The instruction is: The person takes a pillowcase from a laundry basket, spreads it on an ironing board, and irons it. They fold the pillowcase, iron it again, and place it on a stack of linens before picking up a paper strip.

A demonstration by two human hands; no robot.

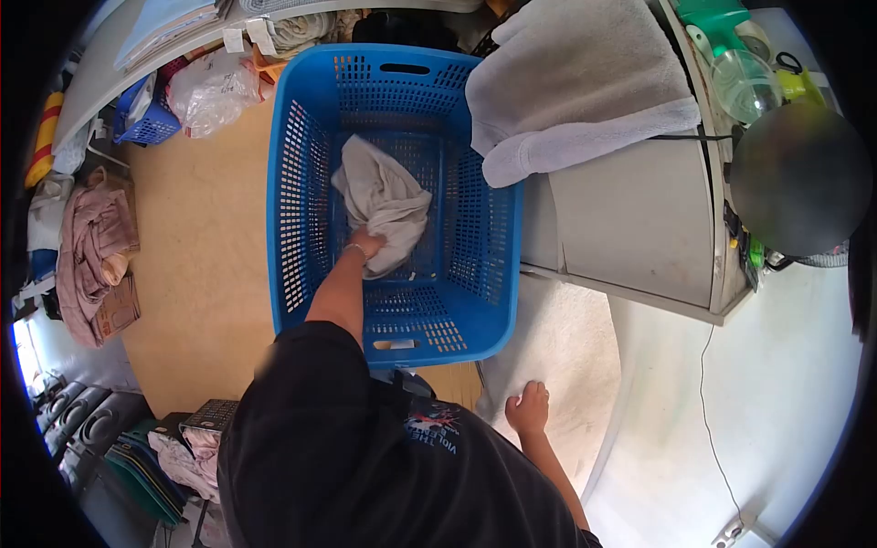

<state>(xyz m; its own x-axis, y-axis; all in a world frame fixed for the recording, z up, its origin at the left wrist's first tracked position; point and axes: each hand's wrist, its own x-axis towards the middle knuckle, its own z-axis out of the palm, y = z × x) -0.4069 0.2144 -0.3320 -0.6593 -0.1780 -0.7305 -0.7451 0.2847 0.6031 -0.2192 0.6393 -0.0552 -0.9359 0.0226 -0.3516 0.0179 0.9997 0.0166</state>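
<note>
A blue basket [301, 183] is standing on the floor and is holding one crumpled beige cloth [384, 196], lying near its middle. The left hand [367, 243] is reaching down into the basket, fingers closing on the cloth's lower edge. The right hand [529, 407] is hanging loosely curled outside the basket, holding nothing.

A tan floor [201, 247] fills the frame's left, bearing a blue laundry basket [301, 183] (centre); pink cloths [91, 247] heaped at far left.
</note>
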